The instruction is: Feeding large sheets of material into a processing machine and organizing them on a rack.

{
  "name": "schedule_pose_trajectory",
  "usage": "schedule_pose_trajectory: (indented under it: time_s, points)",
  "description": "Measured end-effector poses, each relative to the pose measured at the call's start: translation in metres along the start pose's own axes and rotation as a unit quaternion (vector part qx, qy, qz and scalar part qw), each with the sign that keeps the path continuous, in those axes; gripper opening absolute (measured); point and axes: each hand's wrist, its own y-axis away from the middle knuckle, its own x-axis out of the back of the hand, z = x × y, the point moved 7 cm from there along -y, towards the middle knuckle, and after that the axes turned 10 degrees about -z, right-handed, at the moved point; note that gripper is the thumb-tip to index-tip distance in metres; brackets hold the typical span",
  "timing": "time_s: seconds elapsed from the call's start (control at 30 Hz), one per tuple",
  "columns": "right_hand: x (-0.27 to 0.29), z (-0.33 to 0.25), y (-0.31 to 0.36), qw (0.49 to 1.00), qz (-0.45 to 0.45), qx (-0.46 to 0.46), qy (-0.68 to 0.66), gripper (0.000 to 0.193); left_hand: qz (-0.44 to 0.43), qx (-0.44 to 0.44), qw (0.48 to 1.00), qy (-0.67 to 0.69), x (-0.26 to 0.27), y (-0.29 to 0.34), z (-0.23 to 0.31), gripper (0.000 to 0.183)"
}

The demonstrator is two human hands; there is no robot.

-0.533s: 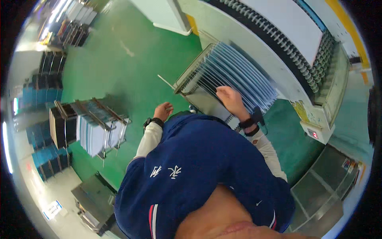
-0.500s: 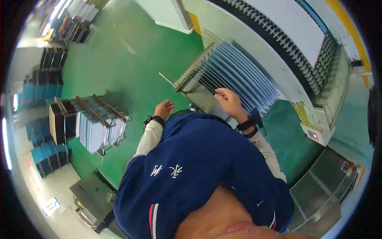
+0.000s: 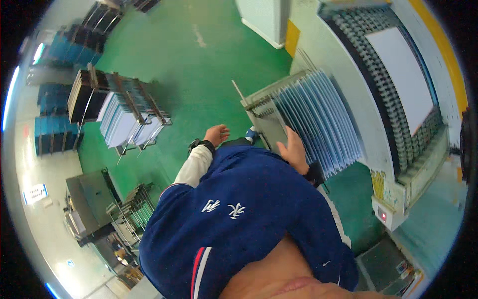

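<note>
Here, pale-blue panels [image 3: 323, 117] stand edgewise in a slotted rack [image 3: 265, 122] beside the roller conveyor [image 3: 376, 70] — the right hand [image 3: 296, 153] at their edge, thumb spread, contact unclear; the left hand [image 3: 217, 134] hangs loosely curled, empty. A farther rack [image 3: 143, 119] holds white panels [image 3: 117, 124].

White chars [image 3: 236, 210] on navy shirt [image 3: 279, 184], wall sign [image 3: 35, 194] w/ text prob. unreadable, red display [image 3: 383, 216] on box [image 3: 392, 219]

The place is a factory workshop. A roller conveyor [image 3: 356, 22], racks [image 3: 264, 119] of panels [image 3: 323, 122] and green floor [image 3: 199, 82] show it
</note>
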Motion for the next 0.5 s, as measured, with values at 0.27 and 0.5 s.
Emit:
schedule_pose_trajectory:
  time_s: [0.27,0.5]
  points:
    - [-0.033,0.048,-0.001,0.985,-0.054,-0.155,-0.049,0.065,-0.075,-0.018,0.986,-0.146,-0.014,-0.026,0.004,0.029]
    - [-0.035,0.049,-0.013,0.962,-0.067,-0.240,0.114,0.034,-0.021,-0.024,0.999,0.018,0.009,-0.050,0.008,0.022]
